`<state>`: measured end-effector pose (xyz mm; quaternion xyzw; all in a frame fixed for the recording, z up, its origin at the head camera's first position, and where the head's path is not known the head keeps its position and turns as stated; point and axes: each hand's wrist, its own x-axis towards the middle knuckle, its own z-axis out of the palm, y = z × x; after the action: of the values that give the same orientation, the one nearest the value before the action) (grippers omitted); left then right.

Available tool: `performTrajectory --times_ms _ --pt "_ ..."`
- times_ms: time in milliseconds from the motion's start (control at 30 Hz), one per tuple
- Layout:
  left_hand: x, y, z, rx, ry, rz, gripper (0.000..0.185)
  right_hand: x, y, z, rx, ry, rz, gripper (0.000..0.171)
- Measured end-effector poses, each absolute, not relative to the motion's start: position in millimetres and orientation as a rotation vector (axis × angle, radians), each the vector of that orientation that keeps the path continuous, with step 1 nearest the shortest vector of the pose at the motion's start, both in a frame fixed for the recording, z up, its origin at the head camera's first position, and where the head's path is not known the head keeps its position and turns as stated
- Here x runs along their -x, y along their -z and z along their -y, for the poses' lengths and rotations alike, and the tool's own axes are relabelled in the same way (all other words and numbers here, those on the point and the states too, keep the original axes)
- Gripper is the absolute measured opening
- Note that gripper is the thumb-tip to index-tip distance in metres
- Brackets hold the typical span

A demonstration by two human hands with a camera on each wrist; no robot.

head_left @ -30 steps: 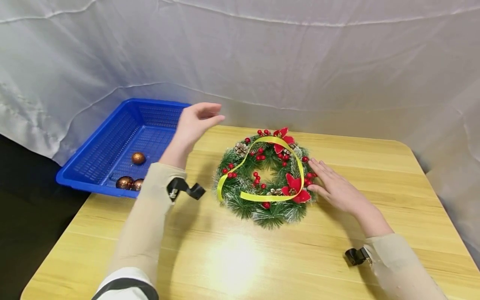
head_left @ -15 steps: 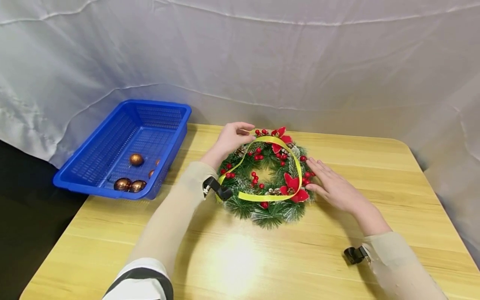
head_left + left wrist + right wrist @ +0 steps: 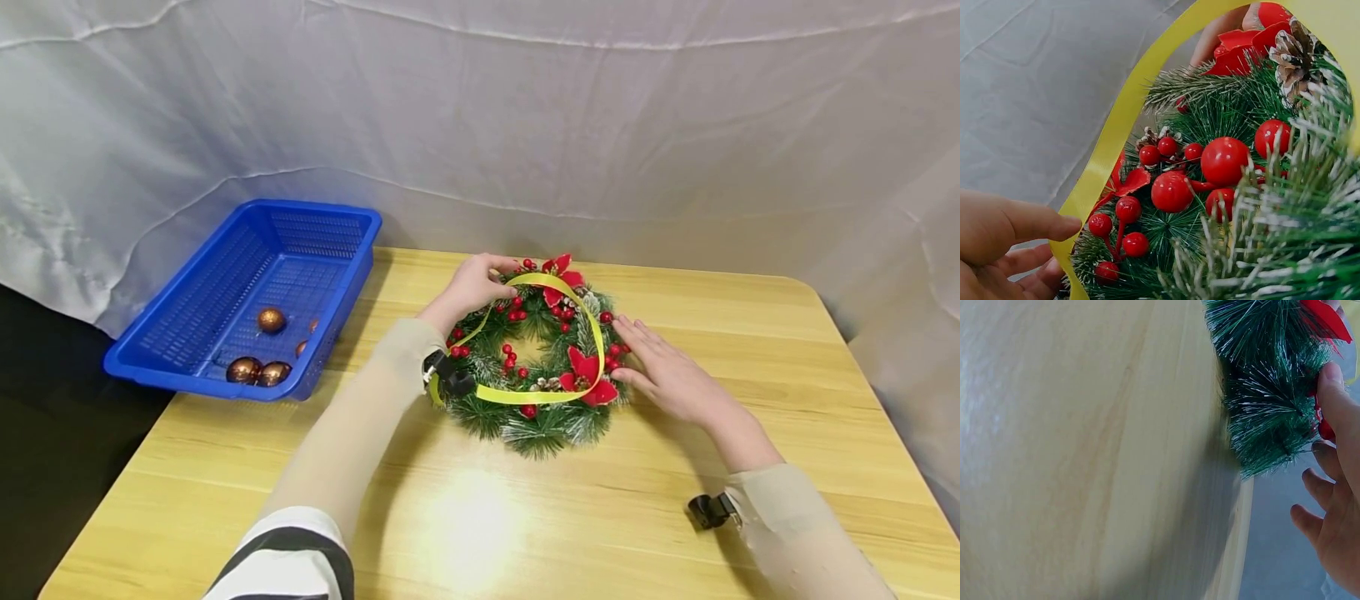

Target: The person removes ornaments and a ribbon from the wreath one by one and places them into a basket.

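A green wreath [image 3: 543,432] with red berries, red flowers and pine cones lies on the wooden table. A yellow ribbon [image 3: 540,397] loops over its top. At the wreath's upper left, my left hand [image 3: 474,287] pinches the ribbon; the left wrist view has the thumb in front of the ribbon [image 3: 1113,134] and the fingers behind its edge. My right hand [image 3: 671,375] rests against the wreath's right side, fingers extended. In the right wrist view its thumb [image 3: 1334,390] touches the wreath beside red berries.
A blue plastic basket [image 3: 168,377] stands at the table's left edge, with several copper-brown baubles [image 3: 272,320] inside. A grey-white cloth [image 3: 600,125] hangs behind the table. Black cameras sit on both wrists, the left one [image 3: 453,375] overlapping the wreath in the head view.
My left hand has moved right and down from beside the basket to the wreath's upper left and onto the ribbon. The right hand has stayed at the wreath's right side.
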<state>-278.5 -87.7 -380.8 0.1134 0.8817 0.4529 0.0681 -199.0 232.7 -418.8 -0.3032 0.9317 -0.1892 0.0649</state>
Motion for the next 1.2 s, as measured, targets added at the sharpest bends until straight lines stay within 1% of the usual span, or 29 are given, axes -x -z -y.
performTrajectory --times_ms 100,267,433,533,800,867,1033,1200 --pt "277.7 380.6 86.6 -0.348 -1.331 -2.674 0.042 198.3 418.6 -232.7 0.915 0.578 -2.813 0.072" --pt "275.2 380.4 86.4 -0.308 -1.298 -2.718 0.030 197.6 419.2 -232.6 0.914 0.573 -2.810 0.072" --pt "274.6 383.2 87.8 -0.239 -1.474 -2.662 0.024 196.9 420.0 -232.9 0.910 0.568 -2.815 0.072" --pt "275.2 385.3 89.7 -0.217 -1.633 -2.573 0.024 196.9 420.5 -233.3 0.909 0.575 -2.823 0.072" --pt "276.1 388.2 91.0 -0.195 -1.856 -2.326 0.036 197.6 420.8 -234.6 0.904 0.579 -2.821 0.073" --pt "275.9 388.7 90.7 -0.171 -1.884 -2.284 0.035 197.5 420.9 -234.7 0.900 0.577 -2.827 0.072" --pt "274.4 388.2 90.8 -0.131 -1.986 -2.231 0.025 196.9 421.2 -235.2 0.911 0.581 -2.825 0.071" --pt "273.6 385.6 91.3 -0.096 -2.159 -2.135 0.024 197.5 421.7 -235.3 0.920 0.578 -2.826 0.071"
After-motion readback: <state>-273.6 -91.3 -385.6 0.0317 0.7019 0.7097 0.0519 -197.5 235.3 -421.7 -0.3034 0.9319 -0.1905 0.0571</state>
